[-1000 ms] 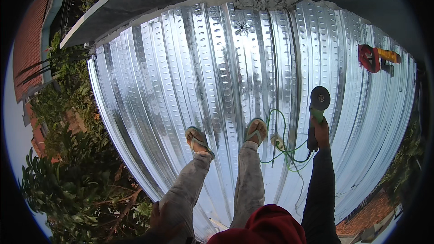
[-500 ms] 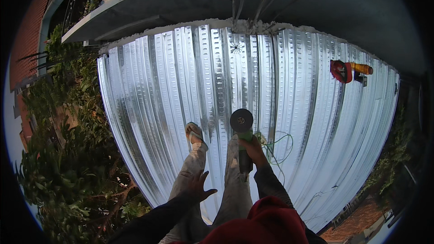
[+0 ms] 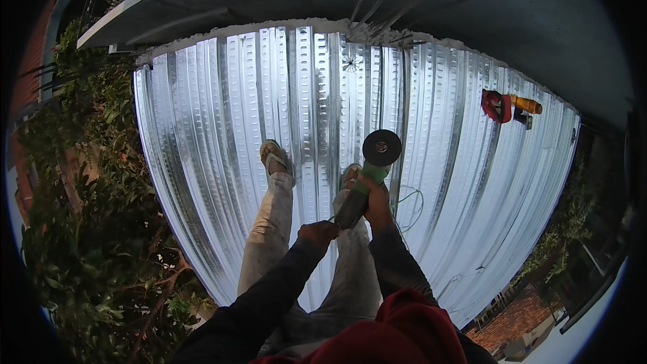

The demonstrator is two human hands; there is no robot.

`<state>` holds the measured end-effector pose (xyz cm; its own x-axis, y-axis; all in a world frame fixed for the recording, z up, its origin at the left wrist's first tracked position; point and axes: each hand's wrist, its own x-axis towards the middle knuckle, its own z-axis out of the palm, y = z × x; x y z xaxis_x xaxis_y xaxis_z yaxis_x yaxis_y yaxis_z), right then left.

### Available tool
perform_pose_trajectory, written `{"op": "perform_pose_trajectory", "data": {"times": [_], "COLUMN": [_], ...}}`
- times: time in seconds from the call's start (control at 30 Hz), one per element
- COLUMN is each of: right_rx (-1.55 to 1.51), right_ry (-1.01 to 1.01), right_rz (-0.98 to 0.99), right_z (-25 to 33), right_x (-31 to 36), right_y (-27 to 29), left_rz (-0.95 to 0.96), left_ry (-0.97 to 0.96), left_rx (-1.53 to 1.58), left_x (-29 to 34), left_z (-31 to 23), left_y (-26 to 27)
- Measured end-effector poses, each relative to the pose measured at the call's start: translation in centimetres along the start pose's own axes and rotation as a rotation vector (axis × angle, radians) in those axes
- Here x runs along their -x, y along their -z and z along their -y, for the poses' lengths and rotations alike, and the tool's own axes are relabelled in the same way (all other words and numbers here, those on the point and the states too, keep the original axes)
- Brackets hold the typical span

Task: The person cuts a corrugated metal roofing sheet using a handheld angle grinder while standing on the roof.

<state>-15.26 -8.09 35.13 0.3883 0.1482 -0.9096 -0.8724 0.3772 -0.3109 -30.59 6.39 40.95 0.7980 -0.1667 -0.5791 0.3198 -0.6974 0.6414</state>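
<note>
A green and dark angle grinder (image 3: pixel 353 206) with a round black disc (image 3: pixel 382 147) is held over my right leg, its disc pointing away from me. My right hand (image 3: pixel 378 203) wraps round its body from the right side. At the tail end, my left hand (image 3: pixel 319 234) is closed with its fingertips on the tool; whether they also pinch the cord there is too small to make out. A thin green cord (image 3: pixel 412 207) loops over the metal sheet to the right of the grinder.
I stand in sandals on ribbed metal decking (image 3: pixel 438 162). A concrete wall (image 3: pixel 512 34) with protruding rebar (image 3: pixel 377 7) borders the far side. A red tool with an orange part (image 3: pixel 497 106) lies at the far right. Trees (image 3: pixel 94 229) grow beyond the left edge.
My left hand has moved from hanging free to the grinder's tail end. The grinder has risen, tilting its disc to the right. My view has shifted, and both sandals now show.
</note>
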Motion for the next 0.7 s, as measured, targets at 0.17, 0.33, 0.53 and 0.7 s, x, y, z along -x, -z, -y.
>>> {"op": "perform_pose_trajectory", "data": {"times": [0.17,0.33,0.53,0.7], "right_rx": [-0.088,-0.034,0.2,0.946], "right_ry": [0.044,0.084,0.183,0.367], "right_rz": [-0.114,-0.19,-0.228,-0.156], "right_z": [-2.4,-4.3,-5.8,3.1], "right_x": [-1.5,-2.8,-11.6,-22.8], "right_y": [-3.2,-7.2,-6.1,-1.9], "left_rz": [-0.197,-0.144,0.094,0.292], "left_ry": [0.048,0.083,0.325,-0.027], "left_rx": [0.177,0.269,0.554,0.206], "left_x": [0.2,0.2,-4.9,-8.0], "left_z": [3.0,6.0,8.7,13.8], "left_y": [2.5,6.7,9.0,11.8]}}
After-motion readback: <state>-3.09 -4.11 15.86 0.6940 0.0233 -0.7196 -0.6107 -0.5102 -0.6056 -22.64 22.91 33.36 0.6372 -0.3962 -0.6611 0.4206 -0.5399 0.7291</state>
